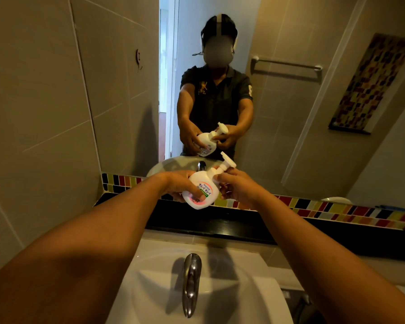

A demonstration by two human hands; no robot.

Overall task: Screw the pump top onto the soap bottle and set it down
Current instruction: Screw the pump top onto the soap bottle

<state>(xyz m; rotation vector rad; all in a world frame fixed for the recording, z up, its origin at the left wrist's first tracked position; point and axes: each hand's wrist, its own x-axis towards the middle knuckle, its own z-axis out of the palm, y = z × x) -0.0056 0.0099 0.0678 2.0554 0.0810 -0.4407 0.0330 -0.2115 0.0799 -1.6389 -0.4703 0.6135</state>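
Note:
A white soap bottle with a pink and green label hangs tilted in the air above the black ledge, its neck pointing up and right. My left hand wraps its body from the left. The white pump top sits on the bottle's neck, nozzle up. My right hand pinches the pump's collar at the neck with thumb and fingers. The mirror behind repeats both hands and the bottle.
A white sink basin with a chrome tap lies directly below my arms. Behind it runs a black ledge under a strip of coloured mosaic tiles. A large mirror fills the wall ahead; grey tiled wall stands at the left.

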